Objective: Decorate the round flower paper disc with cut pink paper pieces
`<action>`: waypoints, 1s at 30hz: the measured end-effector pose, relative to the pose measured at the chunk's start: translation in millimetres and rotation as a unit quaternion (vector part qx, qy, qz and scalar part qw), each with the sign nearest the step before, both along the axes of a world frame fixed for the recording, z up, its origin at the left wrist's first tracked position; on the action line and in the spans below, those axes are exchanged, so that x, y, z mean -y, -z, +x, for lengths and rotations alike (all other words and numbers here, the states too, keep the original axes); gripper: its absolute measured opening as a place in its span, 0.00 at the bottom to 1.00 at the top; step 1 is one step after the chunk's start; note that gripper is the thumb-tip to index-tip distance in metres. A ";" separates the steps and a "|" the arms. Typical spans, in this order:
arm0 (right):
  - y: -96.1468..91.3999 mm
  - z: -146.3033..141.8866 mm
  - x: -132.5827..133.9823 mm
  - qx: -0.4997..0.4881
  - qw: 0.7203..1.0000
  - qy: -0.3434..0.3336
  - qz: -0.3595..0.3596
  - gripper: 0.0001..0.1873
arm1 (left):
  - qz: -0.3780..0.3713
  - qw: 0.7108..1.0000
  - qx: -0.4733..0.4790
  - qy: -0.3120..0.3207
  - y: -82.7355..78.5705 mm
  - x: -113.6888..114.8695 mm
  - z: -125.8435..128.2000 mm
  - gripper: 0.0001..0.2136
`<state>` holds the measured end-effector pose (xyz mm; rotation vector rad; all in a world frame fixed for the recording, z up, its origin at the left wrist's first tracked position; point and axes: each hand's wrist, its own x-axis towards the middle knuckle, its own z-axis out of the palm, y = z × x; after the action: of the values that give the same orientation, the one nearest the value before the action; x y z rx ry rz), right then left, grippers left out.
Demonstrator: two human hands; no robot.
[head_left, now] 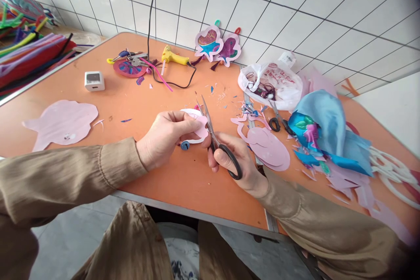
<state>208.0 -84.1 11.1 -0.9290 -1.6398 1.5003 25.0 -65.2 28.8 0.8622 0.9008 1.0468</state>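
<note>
My left hand [167, 135] pinches a small piece of pink paper [201, 127] between thumb and fingers. In my right hand [241, 162] are black-handled scissors [210, 118], fingers through the loops, with the blades pointing up and away from me beside the paper's right edge. Whether the blades touch the paper I cannot tell. Just beyond and beneath the paper lies a white-rimmed round item [193, 113], partly hidden by my left hand and the paper. A small blue bell [185, 145] sits at its near edge.
A yellow glue gun [175, 56] with a black cord lies at the back. Pink paper pieces [267, 146], a second pair of scissors [278, 118], blue satin cloth [324, 113] and a white plastic bag [288, 83] are on the right. At left are a white cube [94, 81] and a large pink cutout [65, 120].
</note>
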 end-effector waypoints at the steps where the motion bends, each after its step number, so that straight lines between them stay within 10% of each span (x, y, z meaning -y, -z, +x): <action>1: -0.3 0.1 -0.1 0.001 1.000 0.001 -0.002 0.28 | -0.001 1.000 0.000 -0.001 0.2 -0.2 -0.1 0.09; 30: -2.3 0.9 -0.5 0.013 1.000 0.010 -0.012 0.29 | -0.017 1.000 -0.012 -0.012 2.2 -1.6 -1.8 0.10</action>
<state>209.0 -83.6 13.4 -0.9786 -1.6305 1.5034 23.2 -63.6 26.6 0.8392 0.9494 1.0418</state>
